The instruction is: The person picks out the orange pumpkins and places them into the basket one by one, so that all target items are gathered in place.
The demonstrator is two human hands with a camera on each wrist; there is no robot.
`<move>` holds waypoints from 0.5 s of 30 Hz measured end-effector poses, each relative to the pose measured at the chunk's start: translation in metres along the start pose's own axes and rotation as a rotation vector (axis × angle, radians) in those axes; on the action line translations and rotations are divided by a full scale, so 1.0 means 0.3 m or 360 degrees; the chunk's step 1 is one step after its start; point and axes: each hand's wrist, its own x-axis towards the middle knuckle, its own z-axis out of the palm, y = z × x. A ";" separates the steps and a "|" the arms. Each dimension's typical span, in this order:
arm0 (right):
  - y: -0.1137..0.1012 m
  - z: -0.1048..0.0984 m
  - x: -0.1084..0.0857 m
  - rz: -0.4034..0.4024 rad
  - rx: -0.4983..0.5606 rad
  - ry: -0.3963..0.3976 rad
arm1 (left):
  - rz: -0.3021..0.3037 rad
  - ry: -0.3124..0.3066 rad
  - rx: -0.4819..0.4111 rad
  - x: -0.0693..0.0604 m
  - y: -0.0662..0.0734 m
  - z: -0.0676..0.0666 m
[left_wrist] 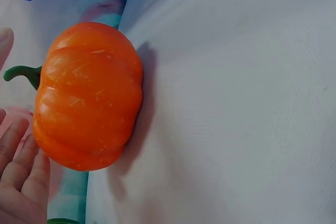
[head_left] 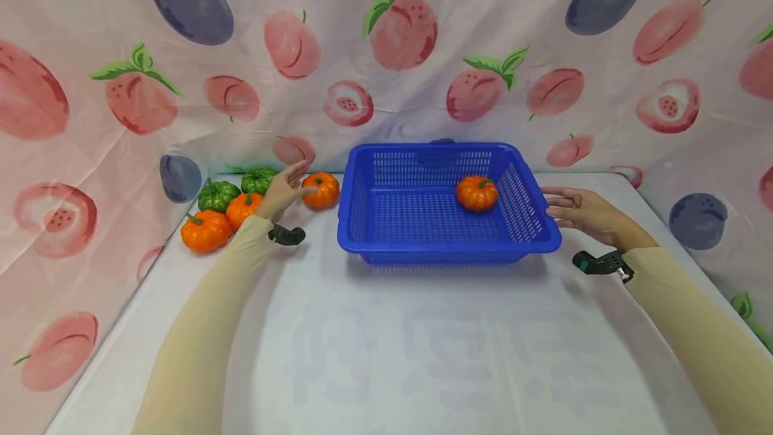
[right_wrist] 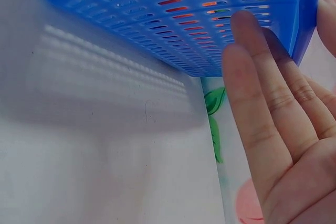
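Note:
My left hand [head_left: 285, 192] reaches beside a small orange pumpkin [head_left: 320, 190] left of the basket, its fingers extended. In the left wrist view, this pumpkin [left_wrist: 90, 97] with a green stem sits between the thumb and fingers [left_wrist: 32, 179]; whether they touch it I cannot tell. My right hand [head_left: 582, 212] is at the right side of a blue plastic basket [head_left: 449, 247]. In the right wrist view its straight fingers [right_wrist: 281, 98] lie along the slotted wall [right_wrist: 173, 17], with the thumb near the rim. One orange pumpkin [head_left: 476, 193] rests inside the basket at the right.
Left of my left hand, two orange pumpkins [head_left: 207, 231] and two green pumpkins [head_left: 217, 195] sit in a cluster. Behind the white tabletop [head_left: 386, 341] hangs a fruit-print cloth [head_left: 404, 106], also covering the sides.

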 end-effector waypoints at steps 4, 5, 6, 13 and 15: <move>-0.004 0.001 0.002 0.0001 -0.0008 0.0004 | 0.0017 -0.0012 -0.0061 -0.012 0.014 0.008; -0.005 0.002 0.003 0.0001 -0.0013 0.0006 | 0.0016 -0.0012 -0.0074 -0.018 0.021 0.012; -0.006 0.003 0.003 0.0003 -0.0018 0.0007 | 0.0015 -0.0017 -0.0073 -0.022 0.024 0.013; -0.007 0.001 0.005 0.0000 -0.0012 0.0003 | -0.0019 -0.0004 -0.0012 -0.032 0.028 0.021; -0.006 -0.001 0.005 -0.0002 0.0004 0.0000 | -0.0034 -0.0002 0.0006 -0.034 0.027 0.023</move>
